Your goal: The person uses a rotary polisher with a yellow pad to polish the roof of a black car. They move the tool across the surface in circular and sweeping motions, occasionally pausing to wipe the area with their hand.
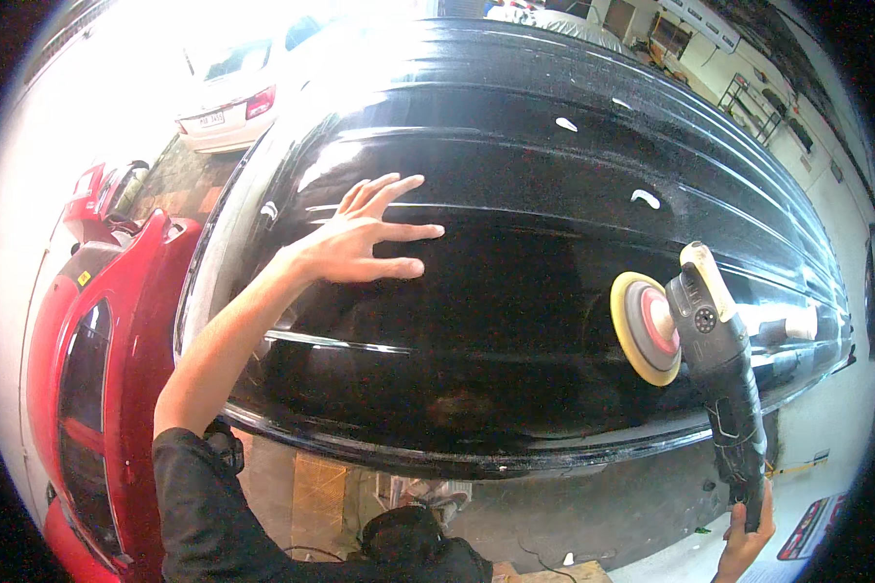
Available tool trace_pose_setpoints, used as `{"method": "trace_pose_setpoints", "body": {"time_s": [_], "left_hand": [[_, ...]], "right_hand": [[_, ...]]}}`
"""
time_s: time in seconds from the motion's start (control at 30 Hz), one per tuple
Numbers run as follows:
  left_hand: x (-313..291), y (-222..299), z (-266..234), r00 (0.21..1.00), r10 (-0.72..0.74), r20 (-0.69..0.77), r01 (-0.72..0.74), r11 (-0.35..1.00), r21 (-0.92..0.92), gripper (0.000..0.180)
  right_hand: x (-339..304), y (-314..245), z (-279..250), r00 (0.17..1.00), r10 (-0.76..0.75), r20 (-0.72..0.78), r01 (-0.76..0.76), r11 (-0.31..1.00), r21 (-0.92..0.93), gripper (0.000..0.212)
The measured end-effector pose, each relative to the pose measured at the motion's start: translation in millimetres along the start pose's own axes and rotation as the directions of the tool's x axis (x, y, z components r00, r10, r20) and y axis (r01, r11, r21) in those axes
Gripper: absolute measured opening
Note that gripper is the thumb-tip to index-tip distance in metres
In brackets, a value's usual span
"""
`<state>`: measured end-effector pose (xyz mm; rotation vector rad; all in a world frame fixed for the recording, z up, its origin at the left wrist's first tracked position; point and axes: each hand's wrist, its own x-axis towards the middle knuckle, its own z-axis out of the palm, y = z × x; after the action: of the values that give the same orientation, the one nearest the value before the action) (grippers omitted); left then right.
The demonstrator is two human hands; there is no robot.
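Note:
A long black vehicle roof (496,321) with raised ribs spreads in front of me. My left hand (360,238) is open, palm down with fingers spread, over the roof's left part; whether it touches the surface I cannot tell. My right hand (749,534), low at the right, is closed round the rear end of a black polisher (724,379). The tool's round pad (637,328), yellow at its edge, is tilted up on its side, facing left. White dabs of paste lie on the roof, one (645,199) above the pad and another (567,124) farther off.
A red car (146,389) stands at the left and a white car (228,97) at the far left. Behind the polisher is a white cylindrical thing (799,323). A dark cable (544,564) runs below the roof's near edge. Shelving (753,112) stands at the far right.

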<state>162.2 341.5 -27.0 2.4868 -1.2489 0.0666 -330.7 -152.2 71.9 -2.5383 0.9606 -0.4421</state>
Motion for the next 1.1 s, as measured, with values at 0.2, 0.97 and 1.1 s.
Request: {"method": "trace_pose_setpoints", "body": {"time_s": [0.2,0.97,1.1], "left_hand": [[41.9,-7.6,3.6,0.992,0.102,0.078,-0.097,0.993,-0.068,0.053],[54.6,28.7,11.1,0.993,0.114,0.034,-0.116,0.992,0.056,0.057],[92.2,51.3,30.4,0.982,0.189,-0.023,-0.188,0.981,0.058,0.05]], "right_hand": [[3.8,6.1,8.9,0.991,-0.107,-0.075,0.109,0.994,0.021,0.054],[24.1,-8.1,25.8,0.987,-0.122,-0.104,0.122,0.992,-0.008,0.051],[29.2,9.3,37.9,0.972,-0.171,-0.16,0.185,0.98,0.076,0.06]]}}
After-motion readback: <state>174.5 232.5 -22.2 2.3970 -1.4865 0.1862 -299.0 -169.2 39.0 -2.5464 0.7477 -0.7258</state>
